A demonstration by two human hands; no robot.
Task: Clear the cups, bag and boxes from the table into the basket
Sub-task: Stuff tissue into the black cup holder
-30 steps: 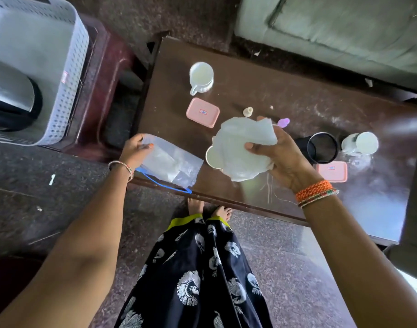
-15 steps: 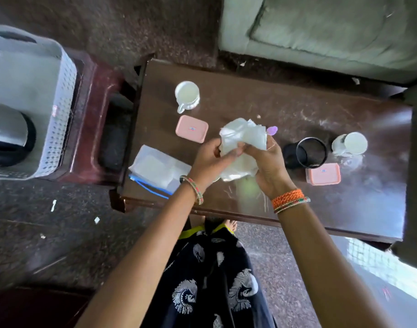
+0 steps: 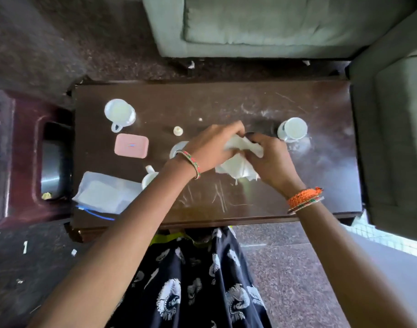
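Over the middle of the dark wooden table, my left hand and my right hand both grip a crumpled white bag. A white cup stands at the far left, another white cup at the far right. A third cup peeks out beside my left forearm. A pink box lies left of my hands. A clear zip bag with a blue strip lies at the near left corner. The black cup and the second pink box are hidden behind my hands.
A small white cap lies near the pink box. A maroon stool stands left of the table; the basket is almost out of frame there. Grey-green sofas close in the far side and the right.
My left hand let go of the clear zip bag on the table and joined my right hand on the white bag, which is now scrunched smaller. The view shifted right, away from the basket.
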